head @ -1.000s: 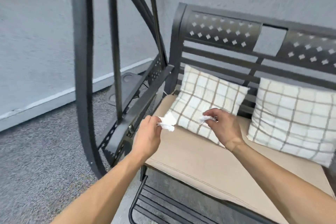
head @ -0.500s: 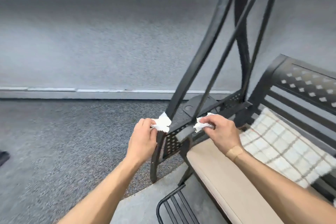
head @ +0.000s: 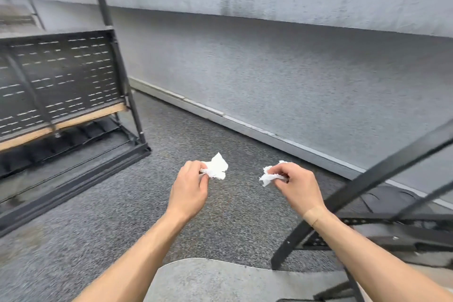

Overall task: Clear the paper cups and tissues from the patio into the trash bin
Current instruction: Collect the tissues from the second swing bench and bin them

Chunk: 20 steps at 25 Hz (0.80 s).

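I am carrying one tissue (head: 215,168) pinched in my left hand (head: 190,189) and another tissue (head: 269,176) in my right hand (head: 297,185), and next I need to find the bin, which is out of view.

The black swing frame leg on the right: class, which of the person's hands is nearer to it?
Right. The right hand, pinching a tissue, hovers just beside the frame leg; the left hand is farther off, toward the black rack.
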Tool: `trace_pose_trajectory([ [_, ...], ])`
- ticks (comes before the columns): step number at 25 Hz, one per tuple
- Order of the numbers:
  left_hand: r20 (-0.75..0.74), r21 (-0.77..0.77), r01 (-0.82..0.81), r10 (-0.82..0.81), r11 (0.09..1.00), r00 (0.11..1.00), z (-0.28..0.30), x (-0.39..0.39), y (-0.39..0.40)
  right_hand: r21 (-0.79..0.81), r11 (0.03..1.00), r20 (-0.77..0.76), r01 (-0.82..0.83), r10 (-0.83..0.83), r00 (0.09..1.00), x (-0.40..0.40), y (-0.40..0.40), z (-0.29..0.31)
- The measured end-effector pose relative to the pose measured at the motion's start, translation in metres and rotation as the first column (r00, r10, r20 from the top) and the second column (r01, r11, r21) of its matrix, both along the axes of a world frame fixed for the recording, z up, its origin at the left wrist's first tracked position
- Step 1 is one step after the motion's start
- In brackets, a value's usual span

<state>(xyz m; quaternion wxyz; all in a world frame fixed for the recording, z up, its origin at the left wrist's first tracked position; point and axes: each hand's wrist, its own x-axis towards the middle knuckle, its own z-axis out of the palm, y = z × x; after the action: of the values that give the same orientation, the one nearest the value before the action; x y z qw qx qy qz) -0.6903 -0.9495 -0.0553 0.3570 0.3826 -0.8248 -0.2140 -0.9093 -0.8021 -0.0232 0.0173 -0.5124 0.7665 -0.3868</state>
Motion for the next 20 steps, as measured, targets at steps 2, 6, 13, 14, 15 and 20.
trace_pose_trajectory([
  [2, 0.018, -0.004, -0.08, 0.08, 0.997, 0.997, 0.002, 0.062, -0.025, 0.001, 0.995, 0.003, -0.1, 0.1, 0.995, 0.05, -0.048, -0.001],
  [6, 0.043, -0.011, -0.23, 0.23, 0.973, 0.972, 0.001, 0.188, -0.067, 0.007, 0.96, -0.012, -0.279, 0.279, 0.96, 0.164, -0.136, -0.002],
  [13, 0.048, 0.004, -0.492, 0.491, 0.871, 0.87, -0.006, 0.371, -0.101, 0.015, 0.845, -0.028, -0.534, 0.534, 0.845, 0.347, -0.236, -0.006],
  [14, 0.052, 0.006, -0.53, 0.529, 0.848, 0.847, -0.007, 0.393, -0.1, 0.029, 0.823, -0.031, -0.568, 0.568, 0.822, 0.37, -0.245, -0.008],
  [15, 0.055, 0.005, -0.569, 0.568, 0.822, 0.821, -0.009, 0.414, -0.099, 0.043, 0.8, -0.031, -0.598, 0.599, 0.8, 0.391, -0.253, -0.01],
  [20, 0.034, 0.058, -0.746, 0.746, 0.663, 0.665, -0.019, 0.509, -0.081, 0.097, 0.646, -0.021, -0.757, 0.762, 0.647, 0.494, -0.289, -0.018],
])
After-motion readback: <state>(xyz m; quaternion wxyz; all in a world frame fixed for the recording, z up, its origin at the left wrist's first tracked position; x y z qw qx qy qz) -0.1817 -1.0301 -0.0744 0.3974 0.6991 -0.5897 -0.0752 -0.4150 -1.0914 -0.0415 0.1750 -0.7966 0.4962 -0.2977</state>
